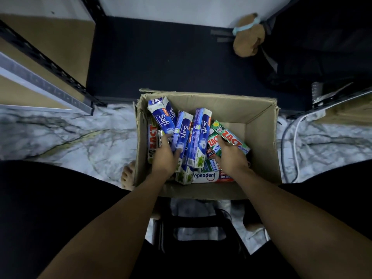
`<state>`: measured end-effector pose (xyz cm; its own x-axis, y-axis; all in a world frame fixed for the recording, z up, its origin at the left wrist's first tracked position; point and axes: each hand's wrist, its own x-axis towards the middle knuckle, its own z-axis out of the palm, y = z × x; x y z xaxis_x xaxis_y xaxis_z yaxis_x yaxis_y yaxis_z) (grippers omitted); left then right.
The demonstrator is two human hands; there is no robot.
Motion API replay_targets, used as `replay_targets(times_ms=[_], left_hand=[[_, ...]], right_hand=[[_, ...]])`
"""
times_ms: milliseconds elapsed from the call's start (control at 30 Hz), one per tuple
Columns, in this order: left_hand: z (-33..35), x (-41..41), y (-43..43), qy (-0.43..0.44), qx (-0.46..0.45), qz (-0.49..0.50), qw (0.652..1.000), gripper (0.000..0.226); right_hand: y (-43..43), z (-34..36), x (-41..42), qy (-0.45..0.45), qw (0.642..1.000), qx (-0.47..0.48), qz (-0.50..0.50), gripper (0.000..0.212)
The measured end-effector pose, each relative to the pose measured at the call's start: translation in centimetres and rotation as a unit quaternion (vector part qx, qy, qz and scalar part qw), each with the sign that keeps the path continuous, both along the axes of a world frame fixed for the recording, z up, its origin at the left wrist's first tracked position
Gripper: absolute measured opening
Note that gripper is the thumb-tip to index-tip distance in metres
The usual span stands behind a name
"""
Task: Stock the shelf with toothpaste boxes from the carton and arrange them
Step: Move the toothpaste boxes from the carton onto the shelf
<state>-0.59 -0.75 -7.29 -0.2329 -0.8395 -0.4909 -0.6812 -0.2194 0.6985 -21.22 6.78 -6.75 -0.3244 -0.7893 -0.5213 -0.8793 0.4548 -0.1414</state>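
An open brown carton [261, 125] sits on the floor between my knees, with several toothpaste boxes in it. Blue Safi boxes [199, 135] lean in its left half, and a white Pepsodent box [204, 176] lies at the near wall. My left hand [165, 156] reaches in and grips a blue Safi box [182, 133]. My right hand [231, 156] holds a green and red Zact box [231, 135] tilted toward the carton's right side. The right half of the carton floor is bare.
A metal shelf unit [46, 63] with brown boards stands at the left. A marble-patterned floor [70, 137] surrounds the carton, with a dark mat [161, 57] beyond. Cables [289, 141] run at the right. A brown plush toy [248, 39] lies at the back. A black stool [197, 232] is under me.
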Motion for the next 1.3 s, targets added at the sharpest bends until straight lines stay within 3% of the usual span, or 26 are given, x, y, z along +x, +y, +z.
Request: replay_targets(times_ms=[167, 333, 467, 833, 1067, 1300], left_hand=[[1.1, 0.9, 0.3, -0.021, -0.047, -0.037, 0.998, 0.049], [2.9, 1.0, 1.2, -0.044, -0.071, -0.039, 0.996, 0.048], [4.9, 1.0, 2.4, -0.026, -0.088, -0.042, 0.995, 0.047], [18.2, 0.9, 0.9, 0.025, -0.223, -0.128, 0.966, 0.042], [30.8, 2.5, 0.3, 0.064, -0.356, -0.13, 0.923, 0.043], [41.1, 3.9, 0.4, 0.087, -0.467, -0.126, 0.871, 0.041]], right_hand=[[0.6, 1.1, 1.3, 0.003, 0.999, -0.016, -0.046, 0.074], [3.2, 3.5, 1.5, -0.031, 0.988, -0.049, -0.145, 0.053], [5.2, 5.4, 0.8, -0.053, 0.975, -0.09, -0.197, 0.054], [6.7, 18.0, -1.1, -0.036, 0.954, -0.284, -0.09, 0.049], [6.4, 28.8, -0.4, -0.027, 0.877, -0.475, -0.066, 0.042], [6.3, 38.4, -0.4, -0.008, 0.795, -0.604, -0.062, 0.038]])
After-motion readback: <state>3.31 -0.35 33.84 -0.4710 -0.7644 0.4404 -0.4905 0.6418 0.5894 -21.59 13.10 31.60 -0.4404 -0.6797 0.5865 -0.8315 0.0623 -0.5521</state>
